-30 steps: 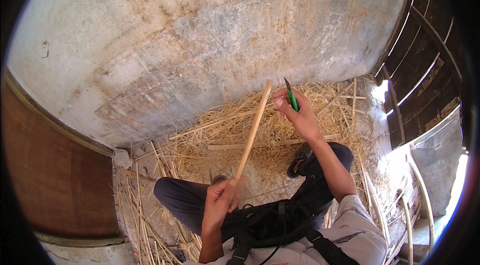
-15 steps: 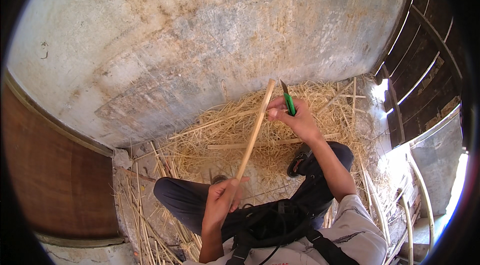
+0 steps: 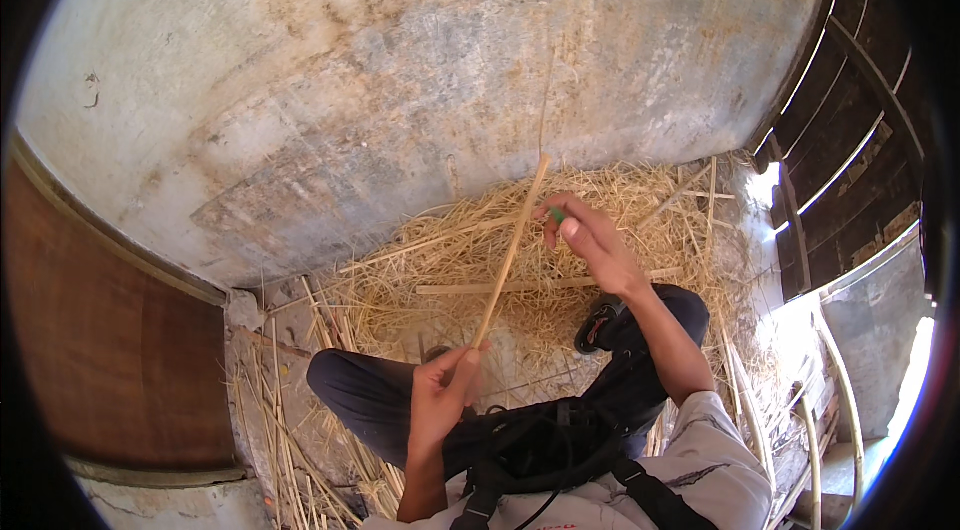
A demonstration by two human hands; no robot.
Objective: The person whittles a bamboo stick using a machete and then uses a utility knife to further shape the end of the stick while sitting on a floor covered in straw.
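My left hand [image 3: 442, 392] is closed around the lower end of a narrow bamboo strip [image 3: 511, 255], which slants up and away over the gap between my knees. Beside the strip's upper part, my right hand [image 3: 600, 248] grips a green utility knife [image 3: 557, 216]. Only a bit of its handle shows; the blade cannot be made out. From the strip's far tip a thin sliver [image 3: 544, 115] rises against the wall.
Pale shavings [image 3: 640, 215] are heaped beyond my feet, with a longer strip [image 3: 465, 288] lying across them. More thin strips [image 3: 290, 440] lie at the left. A stained wall [image 3: 450, 70] stands in front, a brown wooden panel [image 3: 120, 350] to the left. Poles [image 3: 812, 440] lean at the right.
My right hand has turned over, so the knife's blade no longer shows. A thin sliver now stands out above the strip's tip. My left hand keeps its hold on the strip.
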